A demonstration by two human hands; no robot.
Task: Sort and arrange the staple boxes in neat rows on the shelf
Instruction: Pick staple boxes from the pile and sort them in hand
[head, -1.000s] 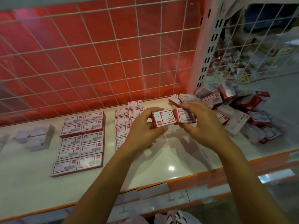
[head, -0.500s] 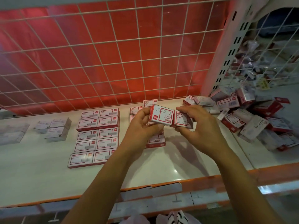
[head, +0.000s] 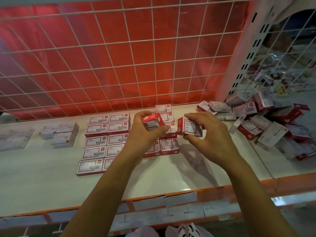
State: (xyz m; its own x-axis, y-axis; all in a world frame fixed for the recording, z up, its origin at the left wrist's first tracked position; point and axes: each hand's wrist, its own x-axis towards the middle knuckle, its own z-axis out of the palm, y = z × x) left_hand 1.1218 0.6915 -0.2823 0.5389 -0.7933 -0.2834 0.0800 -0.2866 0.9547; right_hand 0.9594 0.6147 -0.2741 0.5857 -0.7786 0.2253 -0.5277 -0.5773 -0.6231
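Head view: a white shelf [head: 42,177] runs across the frame, with an orange lip [head: 222,189] along its front edge and a wire grid [head: 119,57] over a red panel [head: 51,40] at its back edge.

Both hands are raised over the middle of the shelf. The left hand [head: 147,134] has its fingers and thumb curled round a tilted box [head: 152,120], red and white, turned so that one corner points up. The right hand [head: 212,142] pinches a second box [head: 189,127] between the thumb below and the fingers above, its label facing the camera. The two boxes are near each other but not touching.

Left of the hands a two-column block [head: 106,137] of red-and-white boxes lies flat in straight rows, reaching from near the back edge toward the front. Under and behind the hands a rear block [head: 168,144] lies in rows too, partly hidden by the left wrist.

At the right end of the shelf a loose heap [head: 266,127] of boxes lies jumbled at all angles beside a slotted post [head: 239,57]. Toward the left end sit pale boxes [head: 59,134], stacked, their print too blurred to read.
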